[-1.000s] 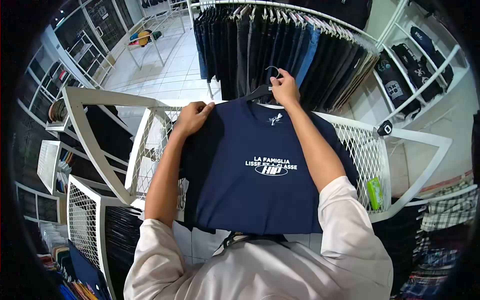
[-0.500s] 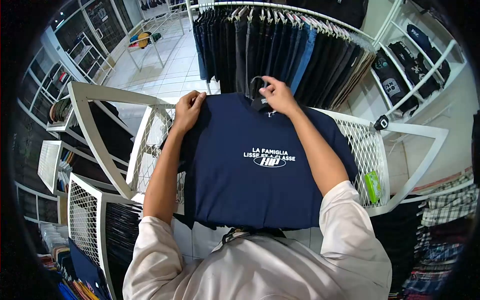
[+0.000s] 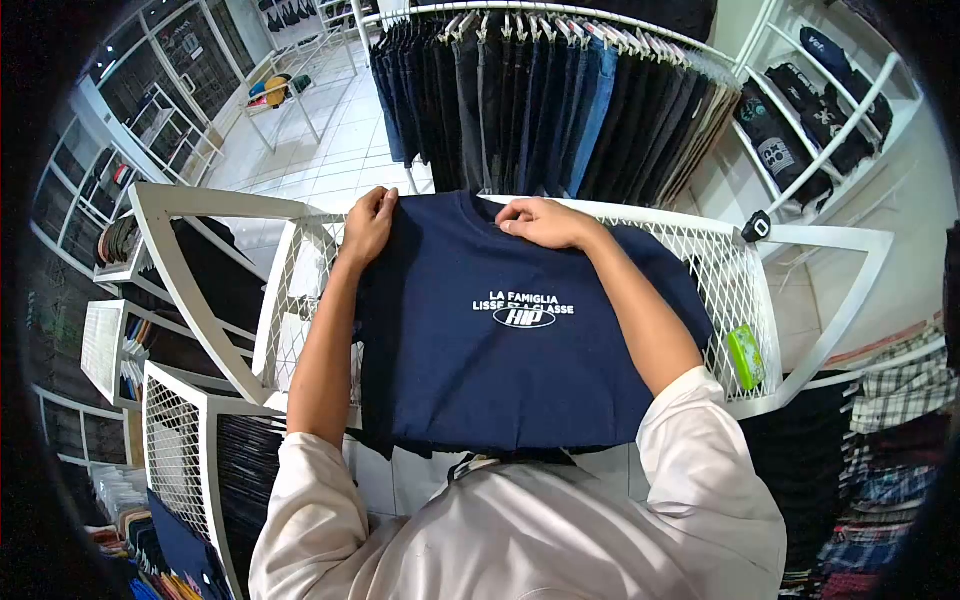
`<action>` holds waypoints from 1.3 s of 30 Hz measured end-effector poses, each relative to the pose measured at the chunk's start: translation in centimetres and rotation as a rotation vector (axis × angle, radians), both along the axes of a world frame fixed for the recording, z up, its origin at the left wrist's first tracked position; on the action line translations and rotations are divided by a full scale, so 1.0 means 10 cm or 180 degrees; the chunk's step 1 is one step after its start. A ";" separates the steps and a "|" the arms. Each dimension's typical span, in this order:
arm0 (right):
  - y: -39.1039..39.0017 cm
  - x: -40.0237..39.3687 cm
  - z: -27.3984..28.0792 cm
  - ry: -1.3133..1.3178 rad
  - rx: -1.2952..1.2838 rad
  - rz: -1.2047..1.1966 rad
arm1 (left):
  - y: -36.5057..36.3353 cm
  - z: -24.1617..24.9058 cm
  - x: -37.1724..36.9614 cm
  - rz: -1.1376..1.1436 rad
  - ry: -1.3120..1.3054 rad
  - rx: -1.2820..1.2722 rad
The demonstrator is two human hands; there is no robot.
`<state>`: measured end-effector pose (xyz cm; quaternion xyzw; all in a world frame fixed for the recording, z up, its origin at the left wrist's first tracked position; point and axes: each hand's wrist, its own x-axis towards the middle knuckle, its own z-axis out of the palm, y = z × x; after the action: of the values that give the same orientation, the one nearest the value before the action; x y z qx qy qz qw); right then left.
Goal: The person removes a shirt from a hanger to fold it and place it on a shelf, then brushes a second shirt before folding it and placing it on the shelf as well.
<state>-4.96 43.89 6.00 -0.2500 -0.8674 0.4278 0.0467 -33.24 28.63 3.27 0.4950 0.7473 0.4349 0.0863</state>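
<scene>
Right hand (image 3: 543, 223) moved off grey hanger hook to collar of navy-blue fabric T-shirt (image 3: 520, 370), spread below fingers on white mesh table (image 3: 733, 270). Left hand (image 3: 368, 228) at shoulder. Both: fingers curled, grip unclear.

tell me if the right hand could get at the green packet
Probably yes: the right hand is at the top of the shirt, and the green packet lies uncovered on the mesh table, with nothing seen blocking it.
</scene>
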 end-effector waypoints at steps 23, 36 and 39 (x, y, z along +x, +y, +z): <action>0.37 1.25 0.07 0.0959 0.2331 -0.1660 | -0.02 0.45 0.19 0.0077 0.0485 0.0227; 0.61 1.47 -0.30 0.0139 0.3049 -0.1919 | 0.10 0.19 0.74 0.0168 0.1763 0.0503; 0.31 1.74 -0.28 -0.0577 0.2534 -0.2045 | -0.43 0.30 1.24 -0.0757 0.0628 -0.0256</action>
<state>12.47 47.03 3.18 -0.5025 -0.8430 0.0054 0.1918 -20.86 24.32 6.27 0.6165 0.7051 0.3405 0.0831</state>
